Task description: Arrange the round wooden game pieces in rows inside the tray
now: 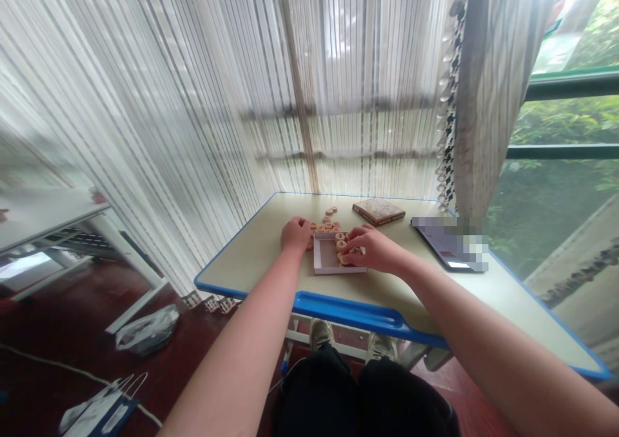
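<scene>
A shallow white open box (317, 256) lies on the table in front of me, with round wooden Chinese chess pieces (340, 245) along its right side. My right hand (371, 246) reaches over that side, fingers closed on a chess piece at the thumb. My left hand (295, 234) rests on the table just left of the box. Its fingers are curled in beside loose chess pieces (328, 226) that lie behind the box; what is inside them is hidden. A few more pieces (331, 211) lie farther back.
A patterned box lid (378, 211) lies behind and right of the white box. Farther right is a dark flat device (447, 247), partly blurred out. The table (242, 263) has a blue edge and front groove. String curtains (348, 134) hang behind; bags (147, 329) lie on the floor left.
</scene>
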`<state>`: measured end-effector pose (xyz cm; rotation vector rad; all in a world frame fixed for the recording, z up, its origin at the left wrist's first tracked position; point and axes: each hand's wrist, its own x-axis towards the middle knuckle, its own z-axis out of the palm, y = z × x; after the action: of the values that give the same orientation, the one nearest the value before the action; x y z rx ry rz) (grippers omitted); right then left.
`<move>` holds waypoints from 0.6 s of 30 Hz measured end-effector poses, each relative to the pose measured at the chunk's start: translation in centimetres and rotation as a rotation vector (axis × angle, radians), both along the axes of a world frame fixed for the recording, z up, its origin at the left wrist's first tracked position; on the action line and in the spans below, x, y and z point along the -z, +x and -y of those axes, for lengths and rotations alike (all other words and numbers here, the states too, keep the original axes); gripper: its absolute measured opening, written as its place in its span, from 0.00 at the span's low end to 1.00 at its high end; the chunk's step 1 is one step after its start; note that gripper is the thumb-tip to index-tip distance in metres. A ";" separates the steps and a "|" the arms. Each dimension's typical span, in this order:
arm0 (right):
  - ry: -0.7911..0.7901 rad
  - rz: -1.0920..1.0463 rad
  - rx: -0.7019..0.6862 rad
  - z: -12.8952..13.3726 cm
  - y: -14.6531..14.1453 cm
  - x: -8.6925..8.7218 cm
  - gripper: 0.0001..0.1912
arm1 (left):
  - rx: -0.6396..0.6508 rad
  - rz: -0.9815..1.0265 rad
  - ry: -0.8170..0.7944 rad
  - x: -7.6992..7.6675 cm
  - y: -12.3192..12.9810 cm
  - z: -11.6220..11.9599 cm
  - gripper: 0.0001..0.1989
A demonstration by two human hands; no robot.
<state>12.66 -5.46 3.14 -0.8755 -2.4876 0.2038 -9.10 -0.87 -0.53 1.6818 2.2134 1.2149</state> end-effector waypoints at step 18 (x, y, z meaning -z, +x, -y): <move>0.044 -0.101 0.161 -0.7 1.0 -1.2 0.11 | 0.304 -0.259 0.053 -2.0 1.7 2.9 0.23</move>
<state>13.66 -4.78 4.35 -1.0160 -2.3072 0.1344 -7.39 -3.81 1.43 2.2088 1.9617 1.0388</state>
